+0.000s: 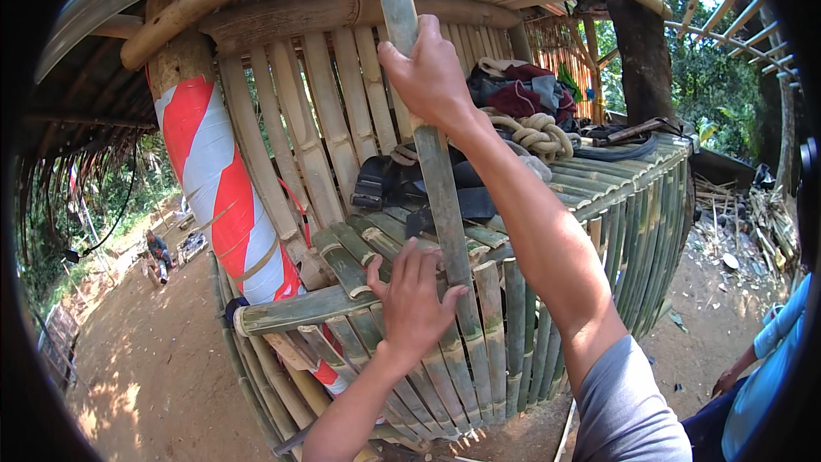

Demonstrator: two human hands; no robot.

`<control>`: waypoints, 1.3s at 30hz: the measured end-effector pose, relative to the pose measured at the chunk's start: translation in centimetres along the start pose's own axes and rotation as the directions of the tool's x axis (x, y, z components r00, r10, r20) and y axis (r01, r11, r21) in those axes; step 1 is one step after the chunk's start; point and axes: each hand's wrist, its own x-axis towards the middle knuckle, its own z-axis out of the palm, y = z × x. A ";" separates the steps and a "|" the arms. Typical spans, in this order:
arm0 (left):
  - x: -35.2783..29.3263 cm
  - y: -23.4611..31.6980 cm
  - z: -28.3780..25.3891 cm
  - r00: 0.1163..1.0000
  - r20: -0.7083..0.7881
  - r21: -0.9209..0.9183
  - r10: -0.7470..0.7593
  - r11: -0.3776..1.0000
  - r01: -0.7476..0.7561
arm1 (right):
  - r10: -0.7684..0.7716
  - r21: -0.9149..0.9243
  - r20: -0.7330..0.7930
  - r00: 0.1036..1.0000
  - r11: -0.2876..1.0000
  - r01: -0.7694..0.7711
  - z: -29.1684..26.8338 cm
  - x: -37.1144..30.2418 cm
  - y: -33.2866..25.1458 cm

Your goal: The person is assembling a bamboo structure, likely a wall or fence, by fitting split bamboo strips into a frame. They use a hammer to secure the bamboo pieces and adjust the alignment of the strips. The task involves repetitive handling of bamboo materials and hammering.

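My right hand (pixel 432 77) is wrapped round a long, flat bamboo slat (pixel 440 180), which stands nearly upright, leaning a little to the left at its top. The slat's lower end meets the front edge of a bamboo platform (pixel 299 311), beside a row of upright bamboo slats (pixel 493 325) on its front face. Close to that lower end rests my left hand (pixel 415 299). Its fingers are stretched over the platform's edge, and its thumb points toward the slat. Whether the slat's foot goes behind or between the other slats, I cannot tell.
A post (pixel 218 175) wrapped in red and white tape rises at the left. Black straps (pixel 376 184), a coiled rope (pixel 539 135) and piled clothes (pixel 522 90) lie on the platform. Another person in blue (pixel 774 368) stands at the right; someone farther off (pixel 158 248) is at the left.
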 end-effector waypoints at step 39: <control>-0.3 -0.5 0.5 0.999 0.025 0.065 -0.024 0.998 0.022 | -0.046 0.011 -0.288 0.957 0.999 0.051 -21.4 -10.8 -6.0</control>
